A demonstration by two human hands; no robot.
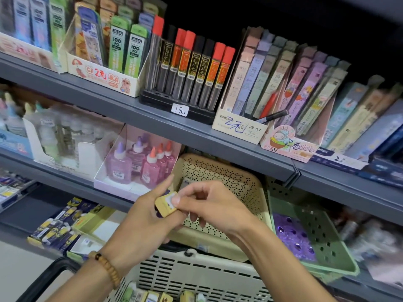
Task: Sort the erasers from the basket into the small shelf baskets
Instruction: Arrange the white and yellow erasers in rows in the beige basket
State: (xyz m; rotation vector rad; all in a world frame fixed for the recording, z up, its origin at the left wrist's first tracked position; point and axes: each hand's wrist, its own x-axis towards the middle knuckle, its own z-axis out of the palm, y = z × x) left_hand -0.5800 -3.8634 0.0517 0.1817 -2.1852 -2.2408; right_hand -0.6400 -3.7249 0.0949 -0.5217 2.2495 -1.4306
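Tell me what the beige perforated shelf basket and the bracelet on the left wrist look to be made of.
Beige perforated shelf basket: apparently moulded plastic, matte; its walls show even rows of small punched holes and a rounded rim. Bracelet: round brown beads, probably wood, with a low sheen; one dark bead could be another material.

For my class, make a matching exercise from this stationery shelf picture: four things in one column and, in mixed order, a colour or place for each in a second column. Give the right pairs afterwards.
Things
1. small eraser
2. perforated shelf basket behind the hands
3. shelf basket to the right of it
4. glue bottles

Descriptions
A. green, with purple items inside
B. beige, tilted towards the viewer
C. held between left hand and right hand
D. pink and purple, in a white tray

Pairs: 1-C, 2-B, 3-A, 4-D
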